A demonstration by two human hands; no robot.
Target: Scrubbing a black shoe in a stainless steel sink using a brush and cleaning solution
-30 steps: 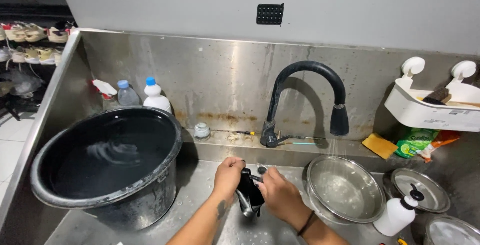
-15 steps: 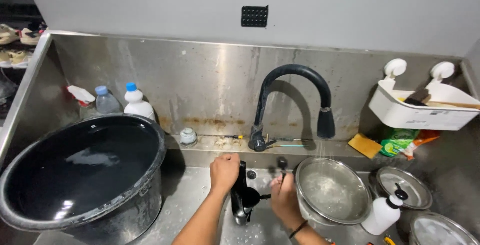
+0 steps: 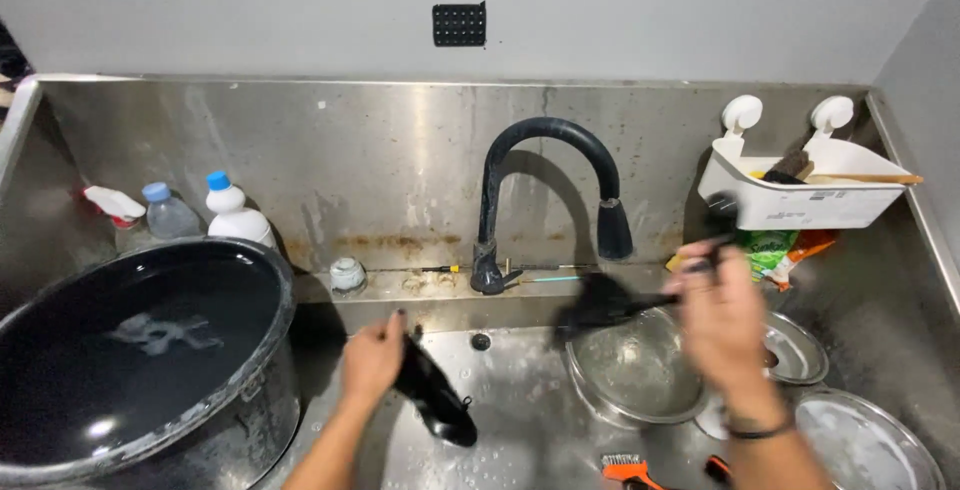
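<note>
My left hand (image 3: 370,360) is low in the steel sink (image 3: 520,420) and grips a black scoop-shaped utensil (image 3: 437,400) that points down and right. Blurred with motion, my right hand (image 3: 722,325) is raised on the right. It holds a second black utensil (image 3: 600,305) by its thin handle, with the broad head over the far rim of a steel bowl (image 3: 635,375). The two hands are well apart. A black curved tap (image 3: 545,185) stands behind them, its spout just above the right-hand utensil.
A large black pot (image 3: 140,350) holding water fills the left side. Plastic bottles (image 3: 235,210) stand behind it. Steel lids (image 3: 865,445) lie at the right. A white suction caddy (image 3: 790,195) hangs on the back wall. An orange brush (image 3: 625,470) lies near the front edge.
Both hands were together over one black object in the middle of the sink. My right hand has now swung up and right with a black utensil; my left hand stays low with the other.
</note>
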